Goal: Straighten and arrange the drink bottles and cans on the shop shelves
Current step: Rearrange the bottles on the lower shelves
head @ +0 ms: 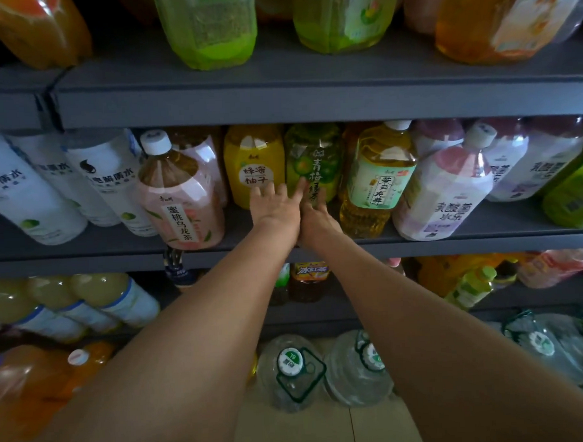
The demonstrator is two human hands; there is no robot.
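Shelf boards [311,99] dark grey, plain. Yellow bottle [253,165]: bright yellow wrap, white oval with brown characters. Green bottle [314,159]: mottled green, lime-fruit print, white characters. Peach tea bottle [179,205]: pink label, peach and leaf print, amber liquid, white cap. Golden tea bottle [378,180]: pale green label, yellow liquid, white cap. Lilac bottle [444,194]: white-lilac wrap, purple characters. White bottles [104,182]: white wrap, dark characters, small green lime print. Top shelf bottles: lime green [208,27], orange [485,22]. Floor jugs [291,371]: clear, green-white caps.

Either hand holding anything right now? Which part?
Left hand lies open against the yellow bottle. Right hand is on the green tea bottle, low on its label; a grip cannot be told.
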